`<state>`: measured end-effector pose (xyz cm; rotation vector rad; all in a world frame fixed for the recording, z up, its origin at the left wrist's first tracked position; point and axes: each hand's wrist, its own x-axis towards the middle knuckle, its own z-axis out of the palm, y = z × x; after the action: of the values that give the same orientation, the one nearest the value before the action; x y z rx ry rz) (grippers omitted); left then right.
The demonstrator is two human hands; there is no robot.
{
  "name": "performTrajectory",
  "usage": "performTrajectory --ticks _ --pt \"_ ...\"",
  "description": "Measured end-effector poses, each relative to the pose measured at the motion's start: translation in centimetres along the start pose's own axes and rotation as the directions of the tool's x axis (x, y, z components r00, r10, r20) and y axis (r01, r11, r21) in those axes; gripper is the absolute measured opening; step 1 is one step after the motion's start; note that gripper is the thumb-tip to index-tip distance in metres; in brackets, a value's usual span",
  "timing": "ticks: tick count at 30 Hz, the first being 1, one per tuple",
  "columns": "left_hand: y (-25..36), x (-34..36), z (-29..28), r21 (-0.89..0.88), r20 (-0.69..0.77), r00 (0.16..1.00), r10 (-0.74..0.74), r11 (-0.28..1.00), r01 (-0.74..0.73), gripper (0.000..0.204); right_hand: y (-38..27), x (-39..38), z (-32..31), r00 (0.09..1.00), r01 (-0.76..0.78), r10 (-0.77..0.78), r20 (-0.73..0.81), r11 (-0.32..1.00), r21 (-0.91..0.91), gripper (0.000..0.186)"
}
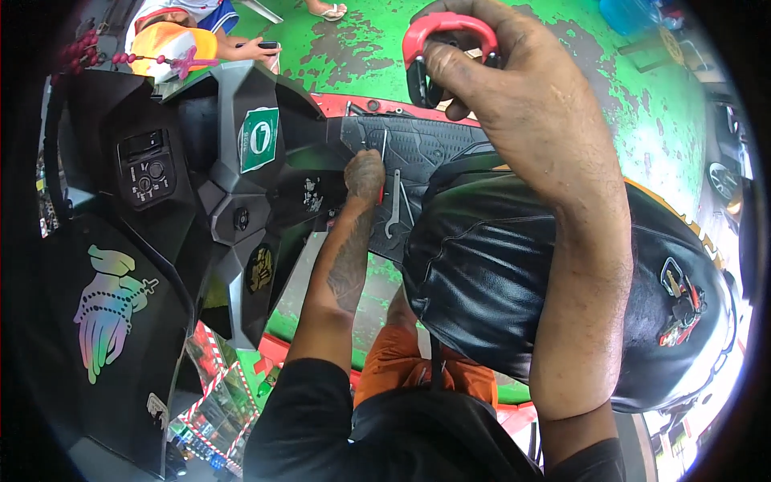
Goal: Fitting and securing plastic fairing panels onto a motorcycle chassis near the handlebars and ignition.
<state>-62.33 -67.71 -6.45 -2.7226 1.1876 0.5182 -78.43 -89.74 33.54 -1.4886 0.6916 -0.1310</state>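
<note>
My right hand [514, 96] is raised close to the camera, shut on a tool with red and black handles [446, 32]. My left hand [365, 175] reaches down to the scooter's black footboard [434, 145]. Its fingers are curled around a thin tool with a bit of red showing at its side [381, 195]. A metal wrench [393, 205] and other slim tools lie on the footboard just right of that hand. The black leather seat [498, 265] sits under my right forearm.
A bunch of keys [683, 305] lies on the seat's right side. The scooter's black front panel [161, 209] with its switches fills the left. Another person in orange [173, 40] holds a phone [267, 46] at the top left. The floor [361, 40] is worn green paint.
</note>
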Motion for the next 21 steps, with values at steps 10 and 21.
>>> performTrajectory --ticks 10,21 --pt "2.4 -1.7 1.3 -0.073 0.156 0.981 -0.117 0.989 0.129 0.024 1.4 0.5 0.7 0.999 0.039 -0.039 -0.016 0.999 0.032 0.031" --pt "0.2 -27.6 -8.9 -0.991 0.134 0.907 -0.399 -0.075 0.114 0.014 6.2 0.8 9.2 0.812 0.483 -0.316 0.490 0.836 -0.260 0.038"
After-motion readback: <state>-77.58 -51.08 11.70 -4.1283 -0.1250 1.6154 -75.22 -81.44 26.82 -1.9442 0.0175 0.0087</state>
